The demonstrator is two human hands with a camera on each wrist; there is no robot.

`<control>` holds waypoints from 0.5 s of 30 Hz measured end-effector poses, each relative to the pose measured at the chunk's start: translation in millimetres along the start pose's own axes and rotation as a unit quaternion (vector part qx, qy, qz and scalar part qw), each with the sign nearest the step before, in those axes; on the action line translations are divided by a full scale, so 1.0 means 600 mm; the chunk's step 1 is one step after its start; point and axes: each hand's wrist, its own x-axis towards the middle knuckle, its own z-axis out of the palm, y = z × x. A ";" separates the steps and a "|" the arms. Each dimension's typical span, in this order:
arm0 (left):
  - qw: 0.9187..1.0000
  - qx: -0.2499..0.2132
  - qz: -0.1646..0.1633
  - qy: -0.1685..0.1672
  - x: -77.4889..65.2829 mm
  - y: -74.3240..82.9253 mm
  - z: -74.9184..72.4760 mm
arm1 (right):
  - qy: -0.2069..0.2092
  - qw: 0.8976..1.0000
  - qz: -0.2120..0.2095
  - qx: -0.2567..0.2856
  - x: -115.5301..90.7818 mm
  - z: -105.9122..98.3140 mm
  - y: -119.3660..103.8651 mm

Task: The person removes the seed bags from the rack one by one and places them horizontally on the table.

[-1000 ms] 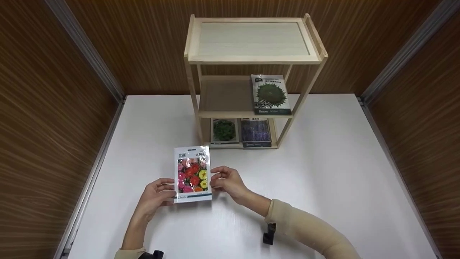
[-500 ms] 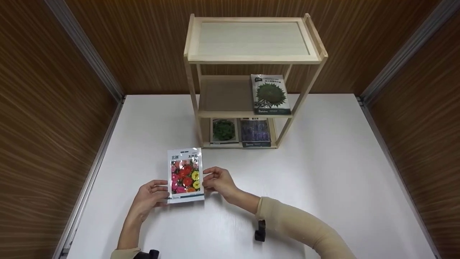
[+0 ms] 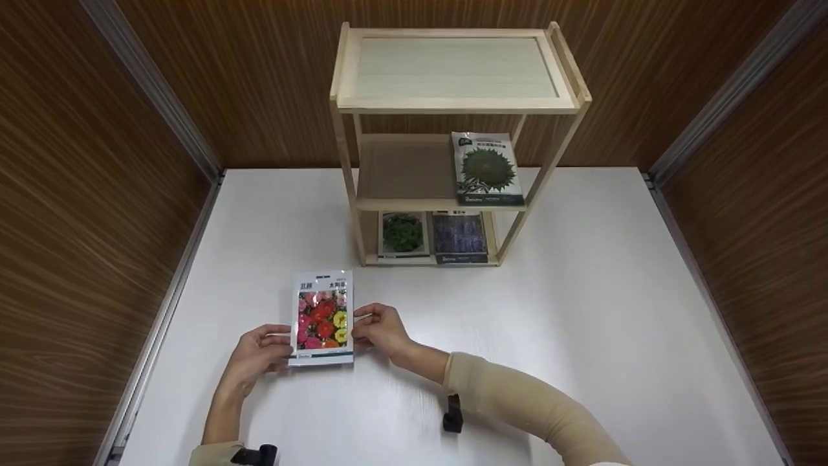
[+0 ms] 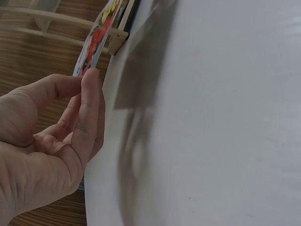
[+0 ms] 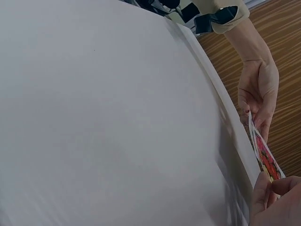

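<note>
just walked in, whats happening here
Someone's left hand and right hand pinch opposite edges of a colourful flower seed packet, holding it above the table in front of the wooden shelf. Its middle tier holds a packet picturing a spiky green head; below sit a leafy-green packet and a purple-flower packet.

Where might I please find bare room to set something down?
Bare: the rack's top board, its middle board left of the spiky-plant packet, and the tabletop right of the rack. Crowded: the bottom board, with leafy packet and purple packet; around the flower packet, held by left hand and right hand.
</note>
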 end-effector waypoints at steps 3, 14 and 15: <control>1.000 0.005 -0.004 -0.002 0.004 -0.004 -0.005 | 0.002 1.000 0.001 -0.009 0.003 0.004 0.001; 1.000 0.018 -0.015 0.006 0.007 -0.011 -0.013 | -0.011 1.000 0.008 -0.014 0.013 0.013 0.010; 1.000 0.022 -0.015 0.008 0.007 -0.011 -0.013 | -0.014 1.000 0.014 -0.011 0.014 0.013 0.011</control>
